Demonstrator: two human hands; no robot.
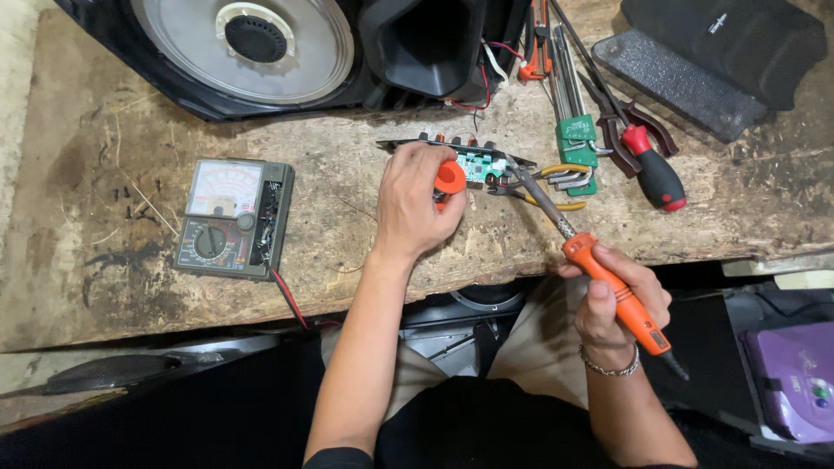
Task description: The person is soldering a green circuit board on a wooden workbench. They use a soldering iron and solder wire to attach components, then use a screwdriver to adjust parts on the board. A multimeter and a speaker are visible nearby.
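Observation:
My left hand (415, 204) grips a small orange spool (450, 178), pressed against a green circuit board (473, 163) that lies on the worn wooden bench (347, 234). My right hand (618, 300) holds an orange-handled soldering iron (618, 300); its metal tip (514, 167) reaches up-left to the right end of the board. Yellow-handled pliers (547, 187) lie just right of the board, under the iron's shaft.
An analog multimeter (233, 217) with open side and a red lead sits left. A speaker cabinet (261, 48) stands at the back. A hex key set (575, 130), red-black screwdriver (656, 169), black case (721, 52) and small screws (139, 200) lie around. A purple device (795, 378) is lower right.

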